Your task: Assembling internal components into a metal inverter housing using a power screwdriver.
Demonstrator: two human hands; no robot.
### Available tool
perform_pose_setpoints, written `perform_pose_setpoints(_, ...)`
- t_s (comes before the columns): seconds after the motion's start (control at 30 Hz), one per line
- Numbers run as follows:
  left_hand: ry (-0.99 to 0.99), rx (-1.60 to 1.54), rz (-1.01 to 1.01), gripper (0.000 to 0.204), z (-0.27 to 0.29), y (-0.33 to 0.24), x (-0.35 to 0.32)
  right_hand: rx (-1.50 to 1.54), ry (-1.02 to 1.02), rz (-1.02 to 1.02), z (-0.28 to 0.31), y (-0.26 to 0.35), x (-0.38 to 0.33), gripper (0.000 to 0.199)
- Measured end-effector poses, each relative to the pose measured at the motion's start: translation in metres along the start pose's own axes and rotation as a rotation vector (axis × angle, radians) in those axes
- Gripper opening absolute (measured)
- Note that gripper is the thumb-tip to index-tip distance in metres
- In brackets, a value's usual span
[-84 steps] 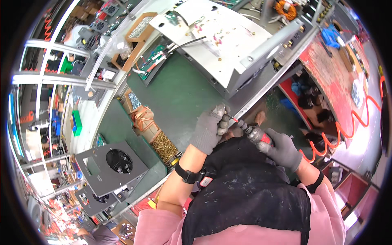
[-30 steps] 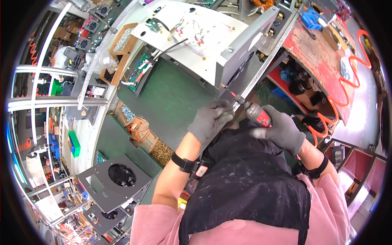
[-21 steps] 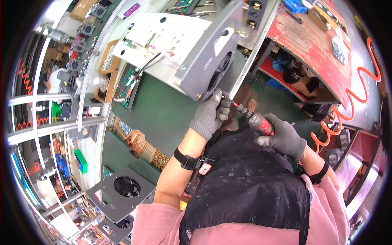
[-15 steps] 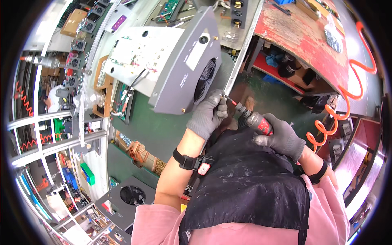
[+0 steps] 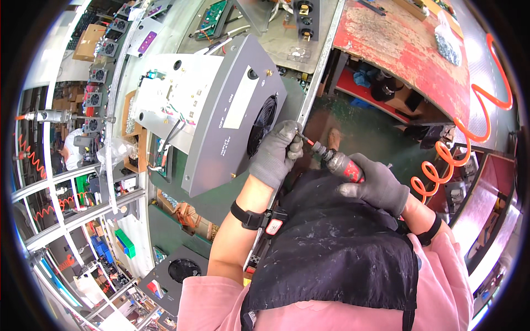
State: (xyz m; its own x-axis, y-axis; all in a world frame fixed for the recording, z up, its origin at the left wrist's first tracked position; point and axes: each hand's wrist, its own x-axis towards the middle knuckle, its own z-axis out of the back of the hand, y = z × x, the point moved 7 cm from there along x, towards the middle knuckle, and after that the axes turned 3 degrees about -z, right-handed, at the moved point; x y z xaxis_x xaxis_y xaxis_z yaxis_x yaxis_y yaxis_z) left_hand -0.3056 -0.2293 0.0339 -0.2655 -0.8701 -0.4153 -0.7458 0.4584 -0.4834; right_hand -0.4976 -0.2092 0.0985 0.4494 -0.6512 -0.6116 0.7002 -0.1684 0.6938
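Note:
My right hand (image 5: 381, 186), in a grey glove, is wrapped round a red and black pneumatic screwdriver (image 5: 346, 167), its bit aimed left. Close to the bit's tip is my left hand (image 5: 276, 154), gloved too, with fingers curled in a pinch. What those fingers hold, if anything, is too small to make out. Just left of that hand stands a tilted grey metal panel (image 5: 221, 150) with a round black fan (image 5: 261, 126) in it. Behind the panel is a white metal chassis (image 5: 165, 105) with small fittings and wires.
A worn red-topped bench (image 5: 386, 41) stands at the right, with a bag of small parts (image 5: 448, 45) on it. An orange coiled air hose (image 5: 441, 160) hangs at far right. Lower left lies another grey panel with a fan (image 5: 184, 269). Behind the chassis sits a green circuit board (image 5: 214, 19).
The grey panel and chassis have shifted left and nearer in the picture, and the panel shows more of its front. My hands and the screwdriver have moved slightly left.

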Motion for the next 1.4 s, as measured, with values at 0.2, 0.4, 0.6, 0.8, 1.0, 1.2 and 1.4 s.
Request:
perform_pose_setpoints(0.2,-0.14,0.166,-0.119,0.026,0.001,-0.008,0.008,0.132,0.08,0.03,0.006,0.0,0.015,0.062)
perform_pose_setpoints(0.4,-0.148,-0.05,-0.072,0.048,-0.008,-0.009,0.015,0.153,-0.071,0.152,0.026,0.018,0.05,0.063)
perform_pose_setpoints(0.6,-0.017,0.58,0.044,0.06,-0.034,-0.024,-0.018,0.193,-0.046,0.148,0.042,0.03,0.076,0.063)
perform_pose_setpoints(0.8,0.6,1.073,0.14,0.051,-0.119,-0.108,-0.125,0.04,-0.04,0.101,0.055,0.035,0.079,0.064)
perform_pose_setpoints(1.0,-0.015,1.662,-0.166,0.032,-0.132,-0.236,-0.099,-0.073,-0.087,0.12,0.062,0.038,0.082,0.066)
perform_pose_setpoints(1.2,0.155,1.948,0.051,0.049,-0.063,-0.185,0.027,-0.15,-0.083,0.114,0.071,0.036,0.086,0.068)
perform_pose_setpoints(1.4,0.363,2.474,-0.036,0.062,-0.055,-0.18,0.033,-0.257,-0.083,0.148,0.085,0.047,0.09,0.068)
